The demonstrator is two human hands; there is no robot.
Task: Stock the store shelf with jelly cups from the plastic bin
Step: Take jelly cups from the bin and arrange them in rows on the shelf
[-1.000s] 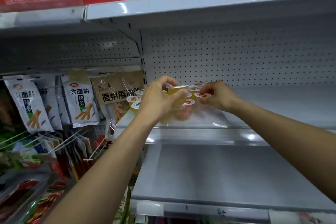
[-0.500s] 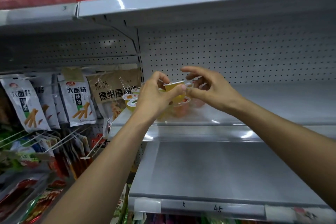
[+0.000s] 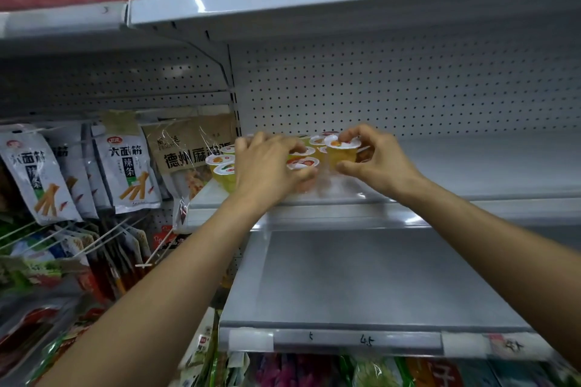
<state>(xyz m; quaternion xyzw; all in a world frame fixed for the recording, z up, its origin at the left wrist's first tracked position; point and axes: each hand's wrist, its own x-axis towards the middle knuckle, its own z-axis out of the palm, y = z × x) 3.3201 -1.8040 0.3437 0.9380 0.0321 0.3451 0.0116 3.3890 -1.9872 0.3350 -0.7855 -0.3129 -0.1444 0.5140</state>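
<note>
I judge the stocking to be early on: the cups fill only the left end of the shelf, bunched against its left upright, and the run of it to the right has yet to take any. My right hand hovers just above the shelf at the right edge of that bunch. It pinches one yellow jelly cup between the forefinger, curled over the lid, and the thumb, pressed low on the side, while the other fingers lie loosely bent behind it. That cup sits level with the tops of its neighbours, so I take it to be nearly in its slot and not yet let go. My left hand lies over the middle of the bunch, fingers arched down onto the lids and thumb against the side of a red-lidded cup. Whether it truly grips that one or only steadies the group, I cannot tell. Counting lids on the shelf, I make out at least nine, the held one included, and my hands hide whatever stands behind them. The bin is out of sight, so I cannot say how many cups remain to bring. There are two hands at work, one more shelf below this one, and hanging snack bags left of the shelf, too overlapped to count.
</note>
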